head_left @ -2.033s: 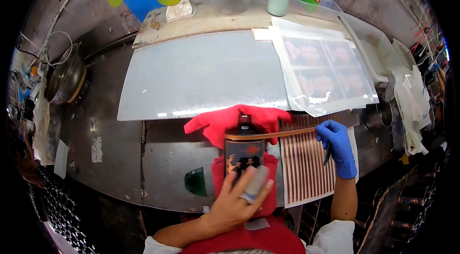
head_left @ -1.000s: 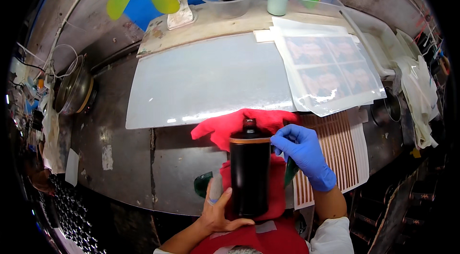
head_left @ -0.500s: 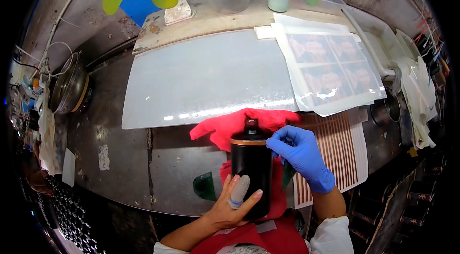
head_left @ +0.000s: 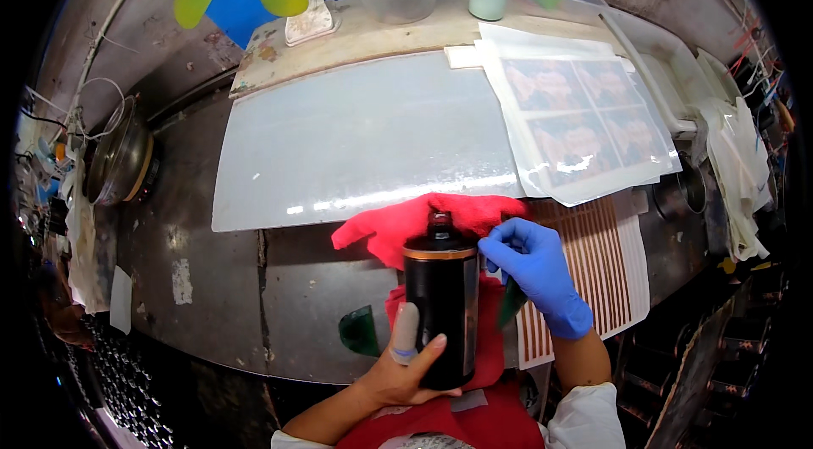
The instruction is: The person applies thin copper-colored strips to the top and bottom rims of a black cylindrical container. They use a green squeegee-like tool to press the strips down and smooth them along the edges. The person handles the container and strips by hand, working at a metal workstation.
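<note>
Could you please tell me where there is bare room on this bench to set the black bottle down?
Free: the white mat, and dark benchtop left of the red cloth. Crowded: photo sheets and striped sheet on the right.

The scene is brightly and evenly lit from above, with colours vivid and shadows soft and short. A streak of glare runs across the near edge of the translucent white sheet (head_left: 364, 136), and smaller highlights shine on the clear film over the printed pictures (head_left: 584, 123). The black can (head_left: 440, 314) shows only faint reflections. The middle is sharp. Fisheye distortion bends the desk (head_left: 203, 297) edges toward the rim, where detail softens and falls off into a black circular border.
</note>
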A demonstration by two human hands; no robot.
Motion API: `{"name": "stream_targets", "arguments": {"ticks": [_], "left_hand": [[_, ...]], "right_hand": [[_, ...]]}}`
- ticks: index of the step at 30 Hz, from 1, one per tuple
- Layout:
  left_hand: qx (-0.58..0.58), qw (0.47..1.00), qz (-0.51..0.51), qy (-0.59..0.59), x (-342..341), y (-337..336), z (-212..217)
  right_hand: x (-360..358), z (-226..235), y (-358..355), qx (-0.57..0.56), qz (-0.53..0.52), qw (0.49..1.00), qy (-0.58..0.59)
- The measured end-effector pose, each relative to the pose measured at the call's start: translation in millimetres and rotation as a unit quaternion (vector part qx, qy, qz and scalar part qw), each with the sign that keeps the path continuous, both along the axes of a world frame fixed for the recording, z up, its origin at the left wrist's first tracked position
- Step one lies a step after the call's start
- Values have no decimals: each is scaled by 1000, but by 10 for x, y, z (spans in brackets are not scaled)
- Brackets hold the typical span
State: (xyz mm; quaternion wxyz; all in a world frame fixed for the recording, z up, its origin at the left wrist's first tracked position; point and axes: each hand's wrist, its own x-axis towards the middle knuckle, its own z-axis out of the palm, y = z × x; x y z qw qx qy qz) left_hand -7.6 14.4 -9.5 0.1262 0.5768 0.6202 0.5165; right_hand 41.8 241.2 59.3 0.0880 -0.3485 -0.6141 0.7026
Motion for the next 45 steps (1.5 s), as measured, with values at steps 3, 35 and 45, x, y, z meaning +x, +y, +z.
{"name": "stream_targets", "arguments": {"ticks": [3, 35, 45], "left_hand": [[-7, 999, 9, -36, -49, -114, 91], [21, 925, 200, -322, -594, 882, 423], [-85, 963, 247, -70, -336, 742, 696]], "right_hand": [[86, 3, 2, -35, -24, 999, -9], [810, -548, -20, -324, -66, 939, 91], [437, 99, -173, -58, -160, 970, 174]]}}
